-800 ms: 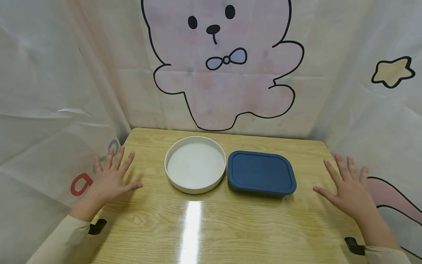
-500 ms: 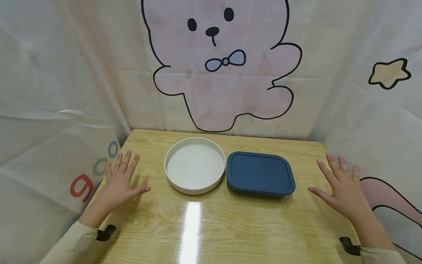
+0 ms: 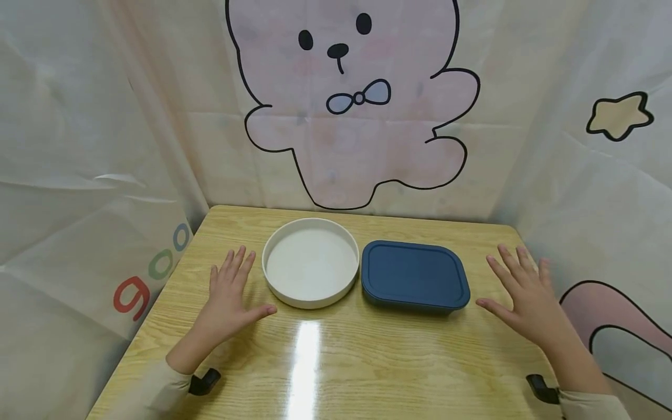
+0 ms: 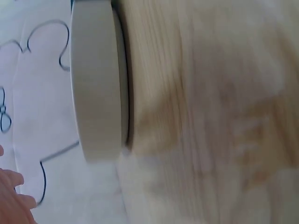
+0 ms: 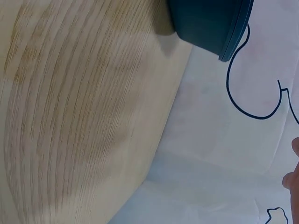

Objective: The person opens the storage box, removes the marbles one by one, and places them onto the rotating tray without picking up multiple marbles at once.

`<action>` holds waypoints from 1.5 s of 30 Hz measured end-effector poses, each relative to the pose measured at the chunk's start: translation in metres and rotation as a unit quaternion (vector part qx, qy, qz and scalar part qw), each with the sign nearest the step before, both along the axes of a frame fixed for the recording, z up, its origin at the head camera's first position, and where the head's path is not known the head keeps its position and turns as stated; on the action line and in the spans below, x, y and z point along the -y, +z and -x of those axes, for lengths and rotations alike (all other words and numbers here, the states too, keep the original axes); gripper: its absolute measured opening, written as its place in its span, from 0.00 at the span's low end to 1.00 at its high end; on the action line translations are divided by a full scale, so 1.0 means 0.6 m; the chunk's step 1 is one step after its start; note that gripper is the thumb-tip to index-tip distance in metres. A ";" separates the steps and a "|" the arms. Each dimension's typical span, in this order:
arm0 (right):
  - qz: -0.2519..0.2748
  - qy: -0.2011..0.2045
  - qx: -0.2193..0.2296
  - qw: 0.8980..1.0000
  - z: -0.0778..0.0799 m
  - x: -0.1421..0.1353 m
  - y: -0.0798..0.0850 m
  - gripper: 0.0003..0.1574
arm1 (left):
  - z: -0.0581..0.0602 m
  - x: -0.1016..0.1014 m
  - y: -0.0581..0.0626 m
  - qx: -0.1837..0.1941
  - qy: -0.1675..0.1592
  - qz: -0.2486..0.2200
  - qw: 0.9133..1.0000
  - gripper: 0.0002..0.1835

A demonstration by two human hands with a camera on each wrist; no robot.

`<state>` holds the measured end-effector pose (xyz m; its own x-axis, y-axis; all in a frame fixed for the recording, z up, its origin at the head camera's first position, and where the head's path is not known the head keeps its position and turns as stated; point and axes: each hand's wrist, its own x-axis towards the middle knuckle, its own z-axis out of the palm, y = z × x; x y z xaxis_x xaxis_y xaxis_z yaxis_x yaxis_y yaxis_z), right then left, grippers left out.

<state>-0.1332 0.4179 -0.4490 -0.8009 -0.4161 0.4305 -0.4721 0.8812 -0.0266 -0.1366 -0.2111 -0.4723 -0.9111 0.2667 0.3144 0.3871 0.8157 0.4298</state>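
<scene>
My left hand (image 3: 228,303) hovers with spread fingers just left of a round, shallow white dish (image 3: 311,263), apart from it. Beside that dish stands a rectangular dark blue lidded box (image 3: 415,275), its lid on. To the right of the box, my right hand (image 3: 527,303) is held with fingers spread, touching nothing. The left wrist view shows the dish's side wall (image 4: 97,84) and some fingertips (image 4: 14,177) at the edge. In the right wrist view the box's corner (image 5: 205,23) appears at the top, and part of the hand (image 5: 294,186) at the right edge.
Both things stand on a wooden table (image 3: 367,361), toward its far side. Fabric sheets with printed drawings hang behind it (image 3: 346,134) and at both sides. A black wrist mount (image 3: 205,382) sits at the left cuff, another black mount (image 3: 542,388) at the right cuff.
My left hand has moved right, toward the white dish. My right hand has moved a little left, toward the blue box. Dish and box stay where they were.
</scene>
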 end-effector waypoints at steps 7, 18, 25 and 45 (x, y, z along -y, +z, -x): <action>0.027 0.038 0.000 0.999 0.004 0.032 -0.005 0.60 | -0.017 -0.071 -0.006 -0.024 -0.030 -0.054 0.998 0.67; 0.037 0.065 0.016 0.997 0.004 0.060 -0.016 0.59 | -0.032 -0.172 -0.015 -0.050 -0.108 -0.135 0.984 0.63; 0.050 0.092 0.008 0.994 0.004 0.073 -0.017 0.58 | -0.046 -0.232 -0.012 -0.036 -0.158 -0.163 0.973 0.61; 0.036 0.122 0.026 0.992 0.018 0.105 -0.030 0.55 | -0.055 -0.344 -0.069 0.149 -0.092 -0.286 0.942 0.53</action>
<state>-0.1437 0.3548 -0.4670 -0.7021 -0.5698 0.4271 -0.6673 0.7358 -0.1153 -0.1036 -0.0044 -0.5135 -0.9365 0.2938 0.1914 0.2914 0.3484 0.8909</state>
